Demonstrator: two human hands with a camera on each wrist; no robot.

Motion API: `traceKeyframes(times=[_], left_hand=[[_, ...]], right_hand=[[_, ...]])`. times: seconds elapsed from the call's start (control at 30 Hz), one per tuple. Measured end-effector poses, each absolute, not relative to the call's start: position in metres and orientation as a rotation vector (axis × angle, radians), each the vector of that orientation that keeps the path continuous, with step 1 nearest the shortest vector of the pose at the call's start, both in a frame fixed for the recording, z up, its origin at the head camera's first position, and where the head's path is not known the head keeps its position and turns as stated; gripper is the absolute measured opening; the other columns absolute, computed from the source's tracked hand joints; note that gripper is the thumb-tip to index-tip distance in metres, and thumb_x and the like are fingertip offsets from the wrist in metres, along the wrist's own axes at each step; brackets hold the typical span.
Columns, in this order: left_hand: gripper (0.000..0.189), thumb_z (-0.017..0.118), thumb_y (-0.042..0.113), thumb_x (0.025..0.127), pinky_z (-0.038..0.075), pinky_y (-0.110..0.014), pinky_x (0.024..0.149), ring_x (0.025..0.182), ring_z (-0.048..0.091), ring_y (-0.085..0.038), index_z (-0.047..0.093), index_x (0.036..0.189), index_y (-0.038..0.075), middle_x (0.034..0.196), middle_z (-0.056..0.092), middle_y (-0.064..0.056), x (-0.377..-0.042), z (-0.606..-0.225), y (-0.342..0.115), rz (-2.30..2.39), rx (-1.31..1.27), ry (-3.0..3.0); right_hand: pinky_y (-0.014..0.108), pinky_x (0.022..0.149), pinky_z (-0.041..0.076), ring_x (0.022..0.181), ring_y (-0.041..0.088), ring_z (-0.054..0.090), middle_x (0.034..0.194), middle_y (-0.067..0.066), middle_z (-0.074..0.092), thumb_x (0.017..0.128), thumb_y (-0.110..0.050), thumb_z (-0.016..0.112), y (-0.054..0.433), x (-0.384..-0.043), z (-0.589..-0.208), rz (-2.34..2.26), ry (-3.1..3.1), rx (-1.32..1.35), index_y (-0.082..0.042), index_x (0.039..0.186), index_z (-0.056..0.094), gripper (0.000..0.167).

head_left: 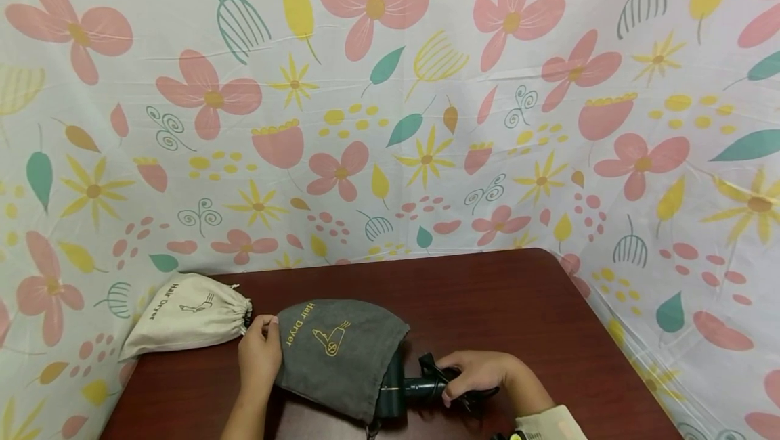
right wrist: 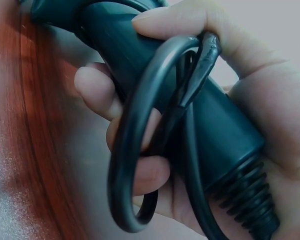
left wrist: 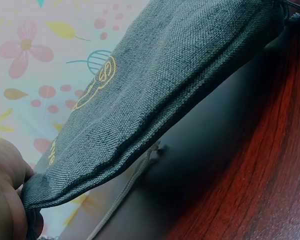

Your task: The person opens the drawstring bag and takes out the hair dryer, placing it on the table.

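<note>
A dark green hair dryer is partly inside a grey drawstring bag printed with yellow "Hair Dryer" lettering; its front part is hidden by the cloth. My right hand grips the dryer's handle, with the bundled black cord looped over the fingers. At the bag's closed left end, my left hand pinches the cloth corner between thumb and fingers. In the left wrist view the grey bag slopes up from the pinched corner above the table.
A cream drawstring bag, also marked "Hair Dryer", lies at the table's back left, close to my left hand. The dark red wooden table meets a floral curtain at the back and sides. A light cord shows under the grey bag.
</note>
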State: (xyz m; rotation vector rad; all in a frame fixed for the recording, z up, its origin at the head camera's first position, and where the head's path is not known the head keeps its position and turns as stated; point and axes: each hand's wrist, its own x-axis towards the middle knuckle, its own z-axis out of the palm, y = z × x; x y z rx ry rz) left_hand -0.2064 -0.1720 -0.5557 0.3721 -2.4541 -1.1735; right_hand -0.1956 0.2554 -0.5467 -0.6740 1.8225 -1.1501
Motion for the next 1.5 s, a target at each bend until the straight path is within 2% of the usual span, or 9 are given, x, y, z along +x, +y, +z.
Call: traceKeyframes(times=[0.33, 0.6, 0.73, 1.1, 1.5], left_hand=[[0.017, 0.055, 0.014, 0.103, 0.042, -0.033, 0.066, 0.073, 0.056, -0.020, 0.067, 0.104, 0.002, 0.089, 0.068, -0.014, -0.205, -0.550, -0.173, -1.199, 0.378, -2.446], [0.016, 0.056, 0.013, 0.102, 0.042, -0.036, 0.068, 0.075, 0.057, -0.024, 0.066, 0.102, 0.001, 0.088, 0.068, -0.015, -0.204, -0.549, -0.174, -1.181, 0.380, -2.407], [0.017, 0.055, 0.013, 0.103, 0.042, -0.036, 0.068, 0.075, 0.057, -0.024, 0.066, 0.104, 0.001, 0.089, 0.068, -0.016, -0.203, -0.547, -0.174, -1.184, 0.380, -2.417], [0.019, 0.053, 0.014, 0.104, 0.042, -0.035, 0.069, 0.076, 0.056, -0.023, 0.066, 0.107, 0.001, 0.094, 0.068, -0.017, -0.202, -0.546, -0.174, -1.205, 0.392, -2.440], [0.020, 0.056, 0.019, 0.103, 0.043, -0.033, 0.070, 0.079, 0.057, -0.021, 0.068, 0.108, 0.004, 0.093, 0.068, -0.013, -0.199, -0.545, -0.174, -1.246, 0.430, -2.444]], right_hand=[[0.019, 0.068, 0.049, 0.072, 0.001, 0.057, 0.092, -0.010, 0.073, 0.082, -0.021, 0.066, 0.262, -0.197, -0.547, -1.107, 1.777, -0.680, -0.011, 0.109, 0.070, 0.029], [0.021, 0.078, 0.050, 0.079, 0.002, 0.060, 0.097, -0.007, 0.074, 0.084, -0.021, 0.062, 0.267, -0.198, -0.547, -1.103, 1.745, -0.669, -0.011, 0.118, 0.068, 0.036], [0.020, 0.073, 0.050, 0.076, 0.001, 0.059, 0.094, -0.008, 0.074, 0.085, -0.021, 0.064, 0.270, -0.196, -0.546, -1.118, 1.764, -0.677, -0.010, 0.115, 0.069, 0.032], [0.019, 0.069, 0.049, 0.075, 0.001, 0.062, 0.089, -0.005, 0.075, 0.082, -0.018, 0.067, 0.274, -0.190, -0.545, -1.160, 1.833, -0.671, -0.007, 0.108, 0.071, 0.028], [0.018, 0.065, 0.048, 0.070, -0.001, 0.057, 0.086, -0.009, 0.071, 0.080, -0.018, 0.068, 0.276, -0.187, -0.548, -1.167, 1.891, -0.685, -0.008, 0.104, 0.071, 0.026]])
